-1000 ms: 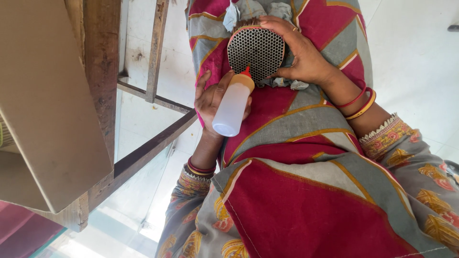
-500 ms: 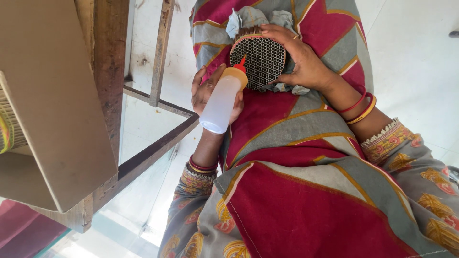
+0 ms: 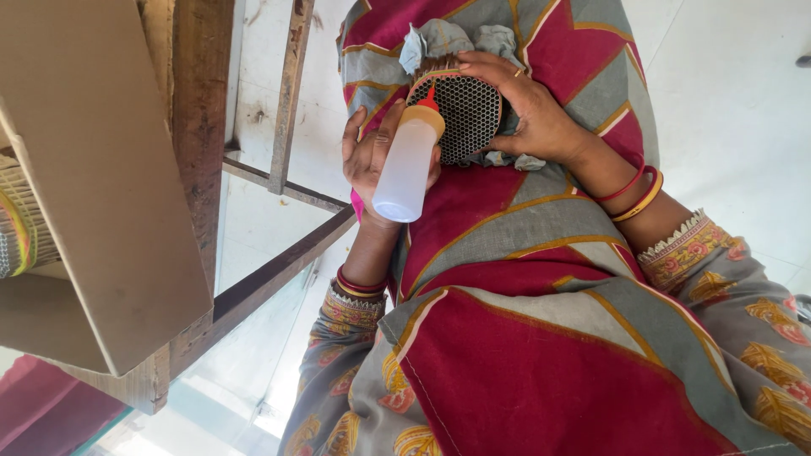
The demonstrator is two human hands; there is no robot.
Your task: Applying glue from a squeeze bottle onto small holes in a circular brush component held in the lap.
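Observation:
My left hand (image 3: pixel 366 159) grips a small translucent squeeze bottle (image 3: pixel 405 173) with an orange collar and a red nozzle. The nozzle tip touches the rim of a round black perforated disc (image 3: pixel 466 116). My right hand (image 3: pixel 534 108) holds that disc from its right side, together with a grey-blue cloth (image 3: pixel 442 38) bunched behind it. Both hands are over my lap, which is covered by red and grey patterned fabric (image 3: pixel 541 338). Bangles sit on both wrists.
A brown cardboard box (image 3: pixel 93 169) fills the left side, resting against a rough wooden frame (image 3: pixel 199 127) with metal bars (image 3: pixel 287 93). Pale floor (image 3: pixel 735 127) shows at the right and below the frame. A woven item (image 3: pixel 17 228) peeks out at the far left.
Both hands have moved slightly up and left in view with the bottle and disc. The nozzle has stayed at the disc's rim.

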